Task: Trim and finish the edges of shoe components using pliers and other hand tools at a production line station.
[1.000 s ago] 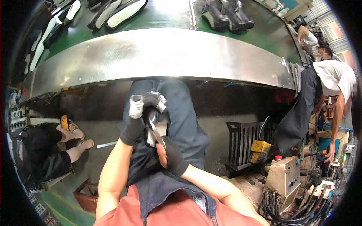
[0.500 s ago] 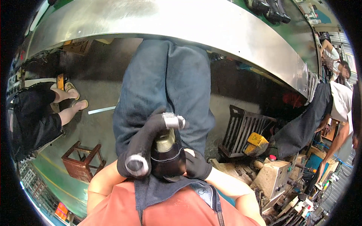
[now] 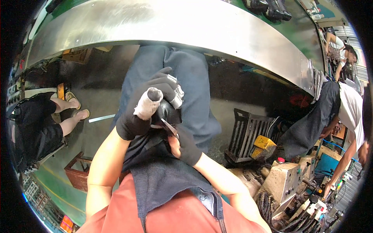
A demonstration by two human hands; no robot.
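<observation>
A black leather shoe (image 3: 168,112) is held over my lap, its rounded, shiny end showing. My left hand (image 3: 149,101), in a dark glove with white wrapping on the thumb and fingers, grips it from the left and far side. In my right hand (image 3: 186,146), also dark-gloved but with some bare skin showing, is a thin, flat, silvery tool (image 3: 168,126). Its tip points up and left, right by the shoe; I cannot tell whether it touches. The glove hides the tool's other end. My forearms and a dark apron (image 3: 167,182) lie nearest.
Ahead runs a metal-edged bench (image 3: 175,23), with black shoes (image 3: 278,9) at its far right. A slatted dark rack (image 3: 248,134), a yellow pedal (image 3: 263,145) and machinery (image 3: 285,178) stand right, near a bending co-worker (image 3: 349,112). At left are a wooden stool (image 3: 77,173) and a seated person (image 3: 37,124).
Both hands have moved forward with the shoe, and it has turned so its shiny end shows. The thin tool has come into view in my right hand.
</observation>
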